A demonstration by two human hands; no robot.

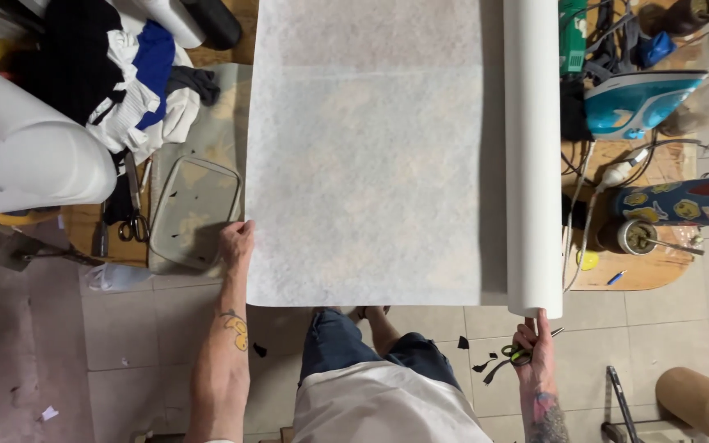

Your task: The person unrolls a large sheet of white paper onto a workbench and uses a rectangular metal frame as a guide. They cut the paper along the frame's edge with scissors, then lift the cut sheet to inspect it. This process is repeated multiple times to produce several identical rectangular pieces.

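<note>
You are pressing your left hand (237, 240) on the near left edge of the wide sheet of thin white non-woven fabric (367, 164), fingers curled over that edge so the sheet is lying to the right of them and running away across the table. Your right hand (532, 344) is closing around the near end of the long white roll of the same fabric (532, 148), fingers wrapped at its bottom rim, with the roll stretching away above them along the sheet's right side. That same hand is also holding a pair of green-handled scissors (514, 354), tucked beside the fingers. Just left of your left hand a clear rectangular plastic tray (194, 213) is lying on the table. A teal and white clothes iron (638, 102) is standing well right of the roll.
</note>
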